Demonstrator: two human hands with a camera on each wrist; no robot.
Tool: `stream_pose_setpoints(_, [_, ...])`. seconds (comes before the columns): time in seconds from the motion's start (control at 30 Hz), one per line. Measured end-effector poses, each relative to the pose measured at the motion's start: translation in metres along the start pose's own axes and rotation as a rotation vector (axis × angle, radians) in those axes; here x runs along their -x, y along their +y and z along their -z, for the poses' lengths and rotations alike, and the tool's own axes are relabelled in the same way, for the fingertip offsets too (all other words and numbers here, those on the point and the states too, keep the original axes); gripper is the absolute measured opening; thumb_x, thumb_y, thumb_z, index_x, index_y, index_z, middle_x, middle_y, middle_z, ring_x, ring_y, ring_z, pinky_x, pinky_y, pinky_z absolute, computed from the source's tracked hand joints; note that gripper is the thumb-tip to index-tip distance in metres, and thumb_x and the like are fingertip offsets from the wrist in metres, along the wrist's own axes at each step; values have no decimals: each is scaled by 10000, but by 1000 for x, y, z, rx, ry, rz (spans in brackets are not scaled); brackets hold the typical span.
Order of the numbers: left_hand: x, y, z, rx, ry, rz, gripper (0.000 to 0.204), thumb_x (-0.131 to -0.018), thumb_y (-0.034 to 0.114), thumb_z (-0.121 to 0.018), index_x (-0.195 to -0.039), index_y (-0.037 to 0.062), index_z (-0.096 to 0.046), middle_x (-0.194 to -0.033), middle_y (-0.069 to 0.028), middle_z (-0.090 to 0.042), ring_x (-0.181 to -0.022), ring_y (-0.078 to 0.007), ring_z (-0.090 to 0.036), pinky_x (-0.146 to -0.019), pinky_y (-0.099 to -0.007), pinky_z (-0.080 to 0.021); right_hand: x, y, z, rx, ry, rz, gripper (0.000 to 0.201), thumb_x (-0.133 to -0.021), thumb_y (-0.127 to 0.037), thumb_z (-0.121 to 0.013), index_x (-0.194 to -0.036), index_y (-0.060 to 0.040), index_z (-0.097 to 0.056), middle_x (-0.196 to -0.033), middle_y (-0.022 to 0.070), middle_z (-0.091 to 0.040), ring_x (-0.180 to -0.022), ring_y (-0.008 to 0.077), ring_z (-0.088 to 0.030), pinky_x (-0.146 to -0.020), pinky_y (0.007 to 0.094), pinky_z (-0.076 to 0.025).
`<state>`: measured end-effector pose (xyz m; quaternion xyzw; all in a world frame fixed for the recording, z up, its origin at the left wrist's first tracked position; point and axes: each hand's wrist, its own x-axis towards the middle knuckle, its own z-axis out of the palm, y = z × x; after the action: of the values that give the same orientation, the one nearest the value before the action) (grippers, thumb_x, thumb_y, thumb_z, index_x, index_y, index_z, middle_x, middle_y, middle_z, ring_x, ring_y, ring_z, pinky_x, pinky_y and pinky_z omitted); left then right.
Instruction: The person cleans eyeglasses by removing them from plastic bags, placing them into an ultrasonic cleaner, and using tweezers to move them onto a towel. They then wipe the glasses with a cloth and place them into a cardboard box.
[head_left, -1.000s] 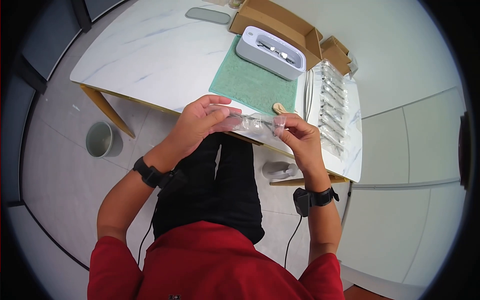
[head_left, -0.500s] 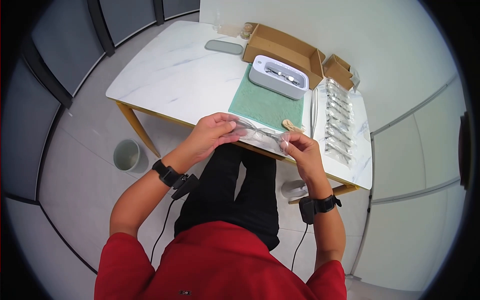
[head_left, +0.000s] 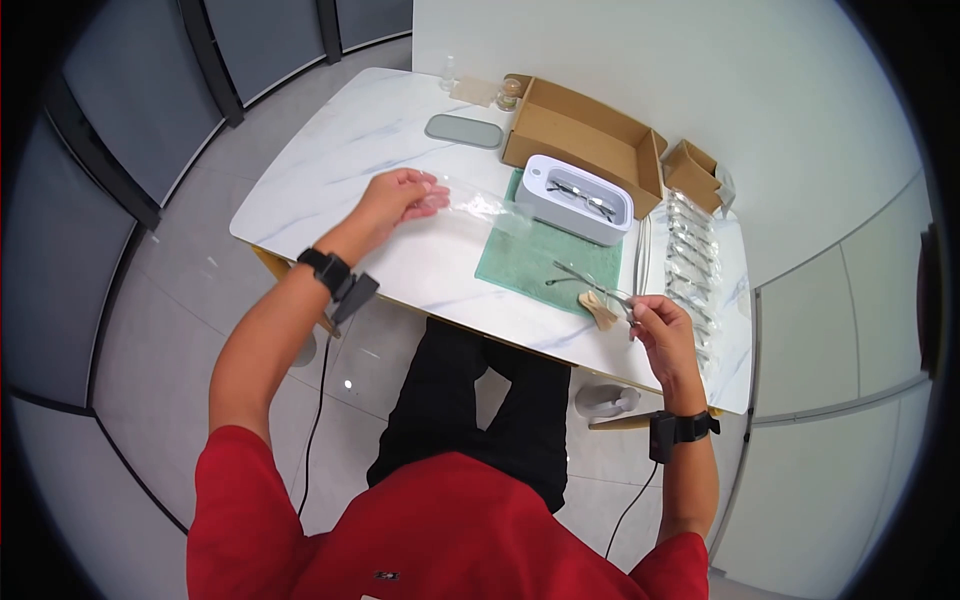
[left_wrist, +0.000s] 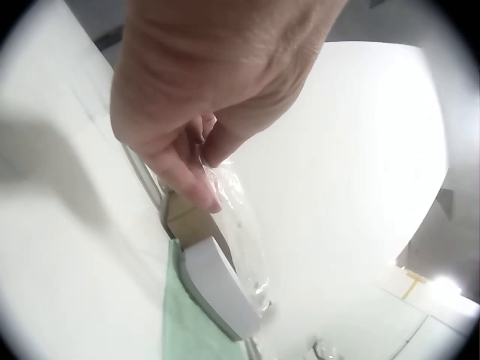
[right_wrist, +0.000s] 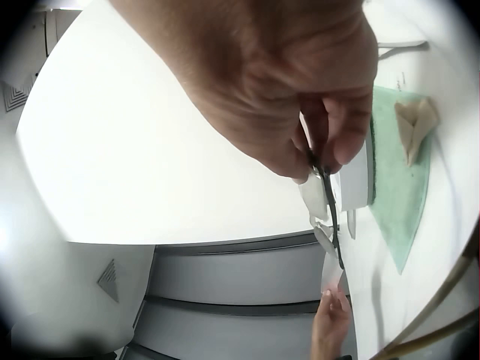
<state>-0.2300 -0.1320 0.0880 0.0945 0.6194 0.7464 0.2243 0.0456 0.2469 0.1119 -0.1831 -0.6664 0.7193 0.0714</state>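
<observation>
My left hand (head_left: pixel 398 203) is raised over the table's front part and pinches one end of a clear plastic sleeve (head_left: pixel 480 208), which hangs out to the right, thin and see-through. Between thumb and fingers my right hand (head_left: pixel 668 338) pinches a pair of thin-framed eyeglasses (right_wrist: pixel 334 219) by one end. Their temples point left, over a beige cloth (head_left: pixel 598 312) on the green towel (head_left: pixel 520 265). Behind the hands, a white oblong basin (head_left: pixel 570 222) stands on that towel, with another pair of glasses (head_left: pixel 583 197) in it.
Several bagged glasses (head_left: pixel 690 262) lie in a row at the table's right. At the back are an open cardboard box (head_left: pixel 590 125), a smaller carton (head_left: pixel 692 178) and a grey oblong lid (head_left: pixel 463 131). White strips (head_left: pixel 642 258) lie beside the towel.
The glasses, earlier inside the sleeve between both hands, are now out of it. My left hand has moved away left and up with the sleeve; my right has gone right with the glasses.
</observation>
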Motion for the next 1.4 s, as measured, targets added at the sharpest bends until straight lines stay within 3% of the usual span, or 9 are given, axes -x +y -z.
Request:
stream_pose_setpoints(0.17, [-70, -2, 44, -147, 165, 42, 253, -1029, 53, -546, -1257, -52, -583, -1235, -170, -702, -1082, -214, -715, -911, -288, -606, -11, 0, 7, -26, 40, -46, 140, -937, -79, -750, -1054, -8, -726, -960, 51, -727, -741, 103, -634, -683, 227, -534])
stream_pose_setpoints(0.47, [-137, -25, 60, -130, 185, 63, 311, -997, 64, -607, -1287, -44, -573, -1213, -166, -707, -1066, -194, -714, -858, -288, -603, -17, 0, 17, -33, 15, -87, 141, -935, -77, -756, -1054, -10, -721, -955, 47, -727, -745, 96, -636, -690, 229, -544])
stream_pose_setpoints(0.57, [-153, -39, 66, -397, 286, -6, 468, -909, 118, -712, -1326, -41, -570, -1187, -195, -718, -1076, -296, -719, -865, -353, -600, -22, -1, 19, -39, 5, -83, 140, -936, -77, -755, -1055, -12, -722, -954, 47, -727, -756, 96, -639, -692, 229, -547])
stream_pose_setpoints(0.67, [-151, -58, 61, -791, 506, -286, 621, -885, 206, -756, -1410, -29, -521, -1323, -250, -645, -1244, -394, -622, -1032, -444, -518, -30, -7, 23, -23, -14, -88, 144, -940, -85, -750, -1057, -7, -720, -950, 44, -722, -757, 98, -637, -694, 231, -543])
stream_pose_setpoints(0.77, [-102, -50, 55, -960, 367, -401, 711, -887, 265, -768, -1462, -31, -475, -1492, -287, -499, -1431, -445, -426, -1180, -486, -373, -48, -20, 27, 45, -30, -71, 161, -947, -105, -742, -1061, 4, -714, -938, 36, -713, -767, 101, -632, -703, 236, -534])
stream_pose_setpoints(0.83, [-68, -47, 60, -1117, 183, -424, 768, -885, 317, -772, -1492, -27, -452, -1587, -276, -386, -1517, -425, -294, -1220, -486, -314, -65, -40, 28, 127, -16, -31, 197, -951, -137, -739, -1069, 17, -705, -925, 27, -701, -794, 102, -627, -718, 242, -519])
stream_pose_setpoints(1.0, [-24, -41, 95, -1493, -81, -475, 808, -912, 395, -712, -1537, -10, -398, -1624, -256, -335, -1544, -425, -236, -1249, -513, -243, -160, -106, 23, 229, -34, 149, 189, -976, -211, -724, -1079, -53, -710, -971, -21, -667, -863, 58, -601, -759, 227, -496])
stream_pose_setpoints(1.1, [-23, -46, 111, -1571, -130, -460, 797, -945, 439, -664, -1542, -13, -391, -1636, -256, -308, -1543, -434, -227, -1256, -524, -211, -247, -124, 15, 363, -125, 221, 196, -978, -213, -727, -1075, -44, -713, -894, -29, -644, -779, 55, -574, -718, 220, -478])
stream_pose_setpoints(1.4, [-23, -42, 102, -1613, -180, -409, 811, -981, 445, -628, -1560, -43, -338, -1647, -292, -242, -1540, -468, -200, -1244, -572, -173, -415, -88, -16, 437, 8, 0, 84, -935, -178, -752, -957, -107, -713, -881, -24, -691, -784, 80, -635, -738, 252, -521])
